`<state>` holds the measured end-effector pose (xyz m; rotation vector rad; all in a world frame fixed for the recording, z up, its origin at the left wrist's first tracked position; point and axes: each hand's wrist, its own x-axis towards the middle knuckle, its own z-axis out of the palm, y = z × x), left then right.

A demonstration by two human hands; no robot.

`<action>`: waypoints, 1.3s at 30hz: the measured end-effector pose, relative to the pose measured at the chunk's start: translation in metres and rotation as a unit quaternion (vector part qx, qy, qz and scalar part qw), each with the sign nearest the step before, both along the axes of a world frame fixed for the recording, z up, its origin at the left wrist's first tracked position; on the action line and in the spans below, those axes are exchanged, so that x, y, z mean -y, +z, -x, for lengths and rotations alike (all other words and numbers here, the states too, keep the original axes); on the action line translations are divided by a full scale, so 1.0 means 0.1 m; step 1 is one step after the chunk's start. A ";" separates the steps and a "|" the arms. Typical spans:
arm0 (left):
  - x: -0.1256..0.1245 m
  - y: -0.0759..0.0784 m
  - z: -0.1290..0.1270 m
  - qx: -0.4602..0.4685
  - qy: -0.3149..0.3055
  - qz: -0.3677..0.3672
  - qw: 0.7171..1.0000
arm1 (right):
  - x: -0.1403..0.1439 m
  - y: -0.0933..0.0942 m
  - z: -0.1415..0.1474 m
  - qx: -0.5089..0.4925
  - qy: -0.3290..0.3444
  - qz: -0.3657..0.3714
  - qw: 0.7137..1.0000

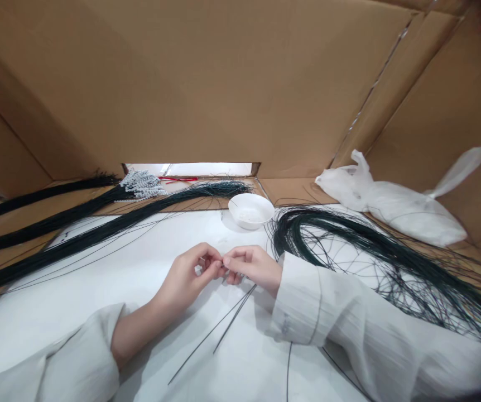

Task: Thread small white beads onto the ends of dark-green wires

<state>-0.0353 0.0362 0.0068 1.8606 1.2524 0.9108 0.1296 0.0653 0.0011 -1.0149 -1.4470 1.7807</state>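
Over the white tabletop [148,312], my left hand [192,273] and my right hand [253,267] meet fingertip to fingertip. Thumb and forefinger of my left hand are pinched together; whatever small thing sits between them is too small to make out. My right hand is closed as well, fingers curled. A few thin dark wires [234,317] come out from beneath it and slant down to the left, and their upper ends are hidden by the fingers. More dark strands [289,371] emerge from under the right sleeve. Beyond my hands stands a white bowl [251,215] with tiny bits in it.
Long dark wire bundles [98,237] lie at the left, near a cluster of white-tipped strands [142,184]. A looped, tangled wire bundle [374,245] spreads at the right. Behind it rest white plastic bags [416,209]. Cardboard walls [207,84] enclose the table; a slot shows red sticks [179,179].
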 end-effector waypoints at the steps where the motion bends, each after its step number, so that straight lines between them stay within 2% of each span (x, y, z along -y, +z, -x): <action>1: 0.00 0.00 0.00 0.002 -0.007 -0.003 1.000 | 0.00 0.00 0.00 0.001 0.002 -0.001 1.000; 14: -0.07 -0.02 0.07 -0.037 -0.049 -0.050 0.997 | -0.08 0.02 -0.07 -0.003 0.059 0.056 0.997; 31: -0.08 -0.01 0.09 -0.109 -0.093 -0.150 0.978 | -0.08 0.05 -0.06 0.005 0.067 0.036 0.997; 36: -0.06 -0.05 0.07 -0.125 -0.087 -0.161 0.975 | -0.05 0.00 -0.05 0.014 0.039 0.023 0.999; 39: -0.05 -0.06 0.07 -0.128 -0.042 -0.136 0.982 | -0.02 -0.03 -0.01 0.011 0.013 0.005 1.000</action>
